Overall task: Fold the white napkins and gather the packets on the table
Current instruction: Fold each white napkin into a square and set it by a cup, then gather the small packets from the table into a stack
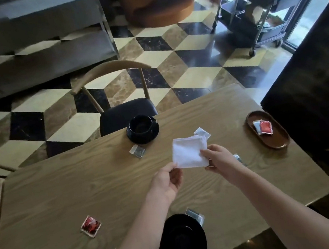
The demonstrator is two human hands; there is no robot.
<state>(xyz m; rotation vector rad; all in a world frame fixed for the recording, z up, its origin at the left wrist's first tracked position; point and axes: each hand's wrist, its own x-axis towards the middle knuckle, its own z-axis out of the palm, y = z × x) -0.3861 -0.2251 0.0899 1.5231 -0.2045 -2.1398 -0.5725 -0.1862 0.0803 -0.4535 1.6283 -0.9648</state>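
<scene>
Head view shows a folded white napkin [189,151] held above the middle of a wooden table [63,192]. The left hand [167,183] pinches its near-left corner between thumb and fingers, and the right hand [218,159] pinches its near-right edge. Just beyond the napkin lies a white packet [202,133]; a grey packet [138,151] sits near a black cup and saucer [142,129] at the far edge. A red packet [91,226] lies well to the left, near the person. An oval wooden tray [276,139] on the right holds a red sachet [266,127] beside a pale one. A black saucer [182,240] rests at the near edge, partly over another packet [195,214].
</scene>
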